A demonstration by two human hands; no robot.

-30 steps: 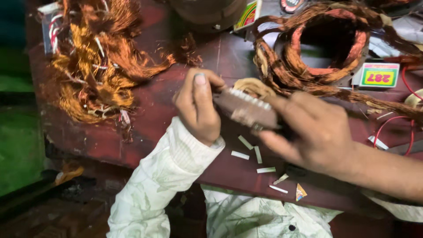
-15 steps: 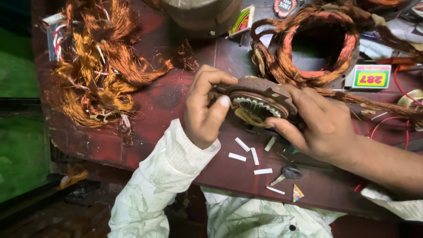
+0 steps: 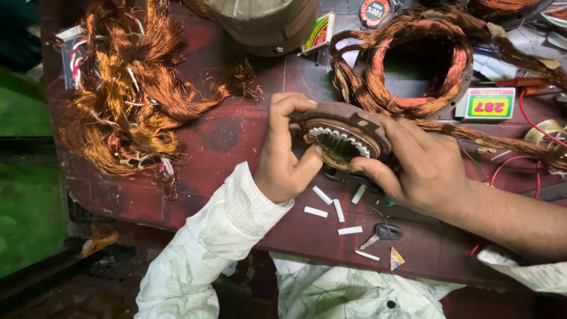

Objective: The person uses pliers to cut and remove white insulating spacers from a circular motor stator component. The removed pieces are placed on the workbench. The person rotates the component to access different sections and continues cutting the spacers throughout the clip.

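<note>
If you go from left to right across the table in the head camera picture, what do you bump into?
Tangled heap of loose copper wire → left hand → round brown slotted metal motor core → right hand → small green and yellow card box.

Bright, warm overhead light, sharp at centre (edges darker, slightly stretched), soft shadows.

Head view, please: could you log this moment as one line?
left hand: holds stator core | right hand: holds same core | paper strips: on bench

bare table left of hands, wire tangle beyond, paper strips below
</note>
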